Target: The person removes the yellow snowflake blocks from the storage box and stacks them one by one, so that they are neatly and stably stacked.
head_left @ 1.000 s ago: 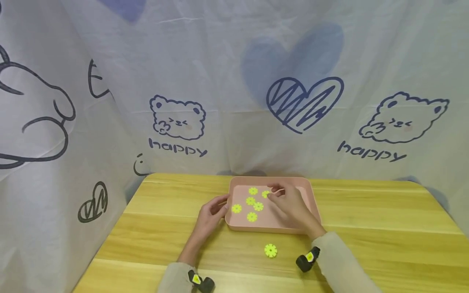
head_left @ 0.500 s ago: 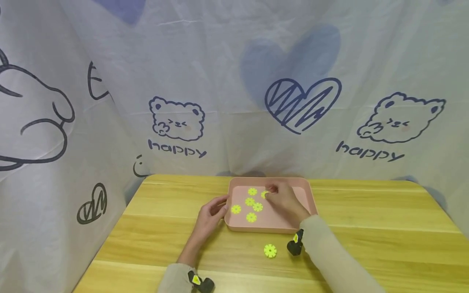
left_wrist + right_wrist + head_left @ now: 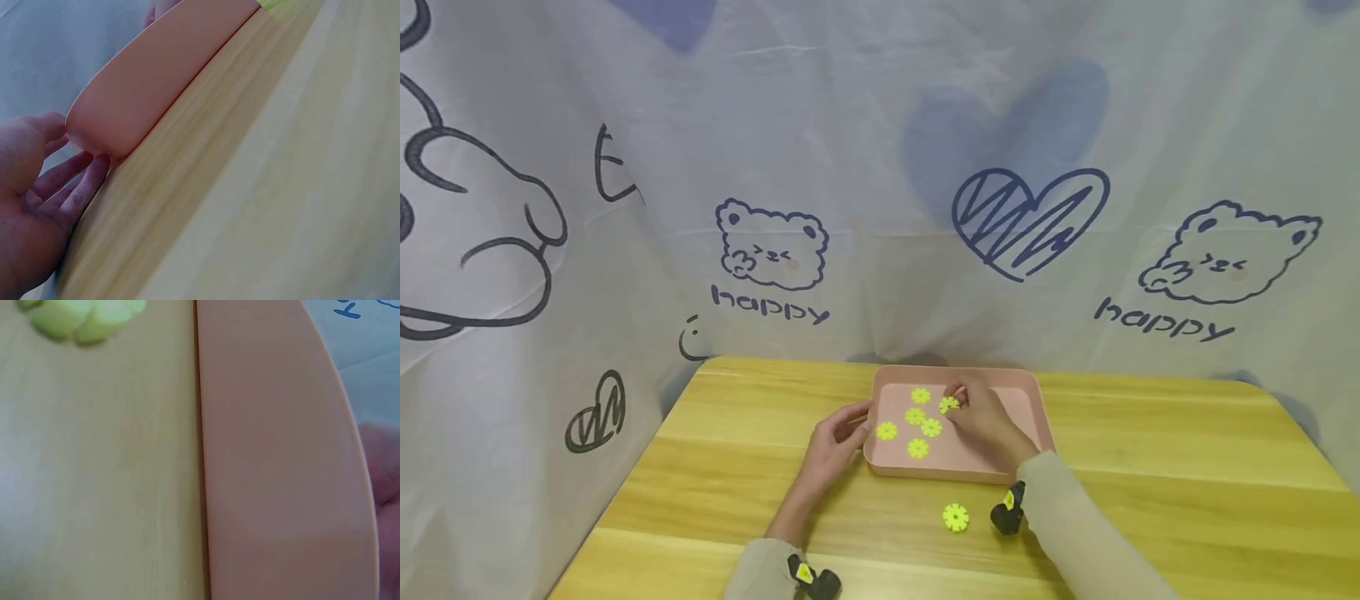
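Note:
A pink tray (image 3: 962, 476) lies near the back of the table. Bright yellow-green notched plastic discs (image 3: 918, 448), several of them, lie flat in its left half. Over the tray floor my right hand (image 3: 988, 417) pinches one such notched disc (image 3: 949, 405), which looks tilted. My left hand (image 3: 829, 446) touches the tray's left side with its fingertips; in the left wrist view its fingers (image 3: 94, 165) meet the corner of the tray wall (image 3: 131, 106). The right wrist view shows part of the right hand (image 3: 384, 481) behind the tray wall, its fingertips hidden.
Another notched disc (image 3: 956, 517) lies on the wooden table (image 3: 1150, 467) in front of the tray. A white cloth (image 3: 880, 275) with printed drawings hangs close behind the table and along the left side.
My right hand has come down to the disc at the top middle of the tray and now pinches it, tilting it up. The left hand stays at the tray's side.

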Demonstrator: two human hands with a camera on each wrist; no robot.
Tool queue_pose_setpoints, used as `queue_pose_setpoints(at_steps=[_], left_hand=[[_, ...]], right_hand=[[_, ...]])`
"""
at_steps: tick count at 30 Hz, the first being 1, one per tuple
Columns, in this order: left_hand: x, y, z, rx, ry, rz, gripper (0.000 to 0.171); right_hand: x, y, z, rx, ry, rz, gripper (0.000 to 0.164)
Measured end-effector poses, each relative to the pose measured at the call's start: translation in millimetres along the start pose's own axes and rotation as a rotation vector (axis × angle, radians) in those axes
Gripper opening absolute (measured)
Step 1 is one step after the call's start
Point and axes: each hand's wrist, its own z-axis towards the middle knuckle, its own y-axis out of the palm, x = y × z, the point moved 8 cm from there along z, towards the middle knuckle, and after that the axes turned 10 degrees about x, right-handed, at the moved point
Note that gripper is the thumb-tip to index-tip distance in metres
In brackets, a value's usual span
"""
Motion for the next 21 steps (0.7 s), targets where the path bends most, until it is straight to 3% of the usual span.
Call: queue_pose_setpoints(at_steps=[6,14,21], left_hand=[[0.2,-0.9,1.2,0.004,0.002,0.008,0.038],[0.1,-2.8,-1.6,0.005,0.006,0.012,0.037],[-3.7,-2.5,0.3,0.009,0.006,0.011,0.037]], right_hand=[[-2,-8,-6,0.012,-0.037,0.012,0.021],[-1,-16,-21,0.004,0.052,0.142,0.024],[0,-24,-33,0.033,0.023,0.157,0.020]])
